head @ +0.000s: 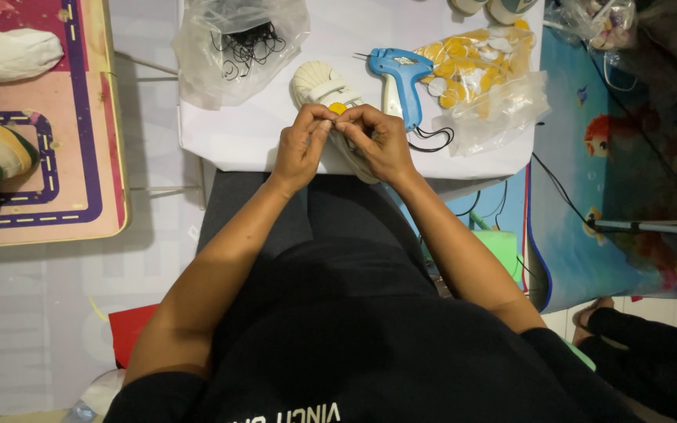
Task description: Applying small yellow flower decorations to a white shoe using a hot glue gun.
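Note:
My left hand (302, 146) and my right hand (380, 141) meet over a cream-white shoe (316, 83) that lies on the white table (229, 137). Both pinch at the shoe's upper, right beside a small round yellow tag (338, 108). The fingers hide the spot they grip, and most of the shoe's near half is covered. A blue tagging gun (401, 78) lies just beyond my right hand, with black string loops (432, 138) beside it.
A clear bag of yellow and white round tags (483, 66) lies at the right. A clear bag of black loops (240, 43) lies at the left. A pink play mat (48, 125) with shoes on it covers the far left. Another person's foot (593, 313) shows at right.

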